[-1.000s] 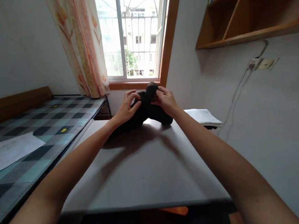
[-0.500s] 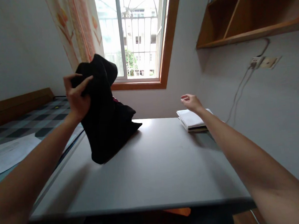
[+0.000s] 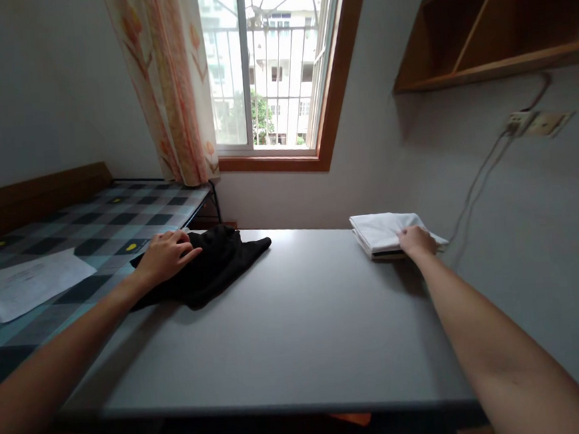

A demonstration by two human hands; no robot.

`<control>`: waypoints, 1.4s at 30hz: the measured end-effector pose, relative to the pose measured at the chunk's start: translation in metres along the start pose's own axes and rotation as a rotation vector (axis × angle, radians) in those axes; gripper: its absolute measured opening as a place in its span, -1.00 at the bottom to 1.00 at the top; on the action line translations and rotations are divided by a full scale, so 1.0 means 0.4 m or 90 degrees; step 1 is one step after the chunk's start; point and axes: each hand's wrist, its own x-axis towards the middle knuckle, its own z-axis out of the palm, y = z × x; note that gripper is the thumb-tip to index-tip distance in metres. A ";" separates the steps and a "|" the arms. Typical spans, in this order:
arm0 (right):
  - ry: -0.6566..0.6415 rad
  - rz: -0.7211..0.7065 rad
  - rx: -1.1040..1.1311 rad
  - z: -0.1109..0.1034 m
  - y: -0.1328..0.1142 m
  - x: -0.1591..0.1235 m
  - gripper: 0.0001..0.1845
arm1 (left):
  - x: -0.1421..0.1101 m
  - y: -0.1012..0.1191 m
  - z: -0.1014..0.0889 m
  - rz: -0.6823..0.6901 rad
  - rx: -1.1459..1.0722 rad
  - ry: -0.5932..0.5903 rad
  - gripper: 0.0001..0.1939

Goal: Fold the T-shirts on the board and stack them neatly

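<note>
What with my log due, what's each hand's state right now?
Left hand: open, loosely bent, on the black cloth.
Right hand: curled at the white folded stack; whether its grip is closed cannot be told.

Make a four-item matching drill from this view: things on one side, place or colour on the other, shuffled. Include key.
Things
1) black cloth
2) white folded stack
3) paper sheets
4) curtain

Place or colour
A) lying on the checked bed
B) at the right hand
C) pale with orange flowers
D) under the left hand

Pairs: 1-D, 2-B, 3-A, 4-C
</note>
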 end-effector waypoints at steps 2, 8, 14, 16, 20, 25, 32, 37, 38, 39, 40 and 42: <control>-0.001 0.060 -0.018 -0.007 -0.023 0.007 -0.64 | 0.007 0.012 0.003 0.012 -0.012 0.016 -0.65; 0.095 0.000 0.081 -0.083 -0.144 -0.043 -0.60 | 0.030 0.058 0.017 0.082 -0.073 -0.018 -0.66; 0.094 -0.170 0.335 -0.179 -0.312 -0.119 -0.70 | 0.075 0.170 0.034 0.087 -0.220 -0.011 -0.68; 0.051 -0.253 0.428 -0.199 -0.367 -0.158 -0.71 | 0.096 0.239 0.036 0.083 -0.361 -0.004 -0.52; -0.062 -0.375 0.598 -0.218 -0.461 -0.241 -0.67 | 0.135 0.390 0.040 0.067 -0.679 -0.044 -0.34; -0.194 -0.490 0.682 -0.202 -0.508 -0.259 -0.61 | 0.143 0.496 0.056 0.088 -0.737 -0.114 -0.43; -0.238 -0.423 0.615 -0.100 -0.422 -0.178 -0.57 | 0.160 0.442 -0.003 0.119 -0.297 -0.052 -0.68; -0.256 -0.336 0.630 -0.050 -0.390 -0.166 -0.48 | 0.214 0.406 -0.141 0.036 -0.143 0.302 -0.74; -0.263 -0.326 0.633 -0.045 -0.389 -0.168 -0.47 | 0.229 0.400 -0.159 0.012 -0.158 0.359 -0.74; -0.272 -0.320 0.634 -0.041 -0.390 -0.171 -0.47 | 0.247 0.391 -0.172 -0.002 -0.187 0.381 -0.74; -0.284 -0.316 0.633 -0.039 -0.391 -0.174 -0.47 | 0.266 0.381 -0.180 -0.007 -0.229 0.369 -0.73; -0.310 -0.321 0.627 -0.040 -0.396 -0.181 -0.48 | 0.306 0.355 -0.186 -0.001 -0.349 0.299 -0.64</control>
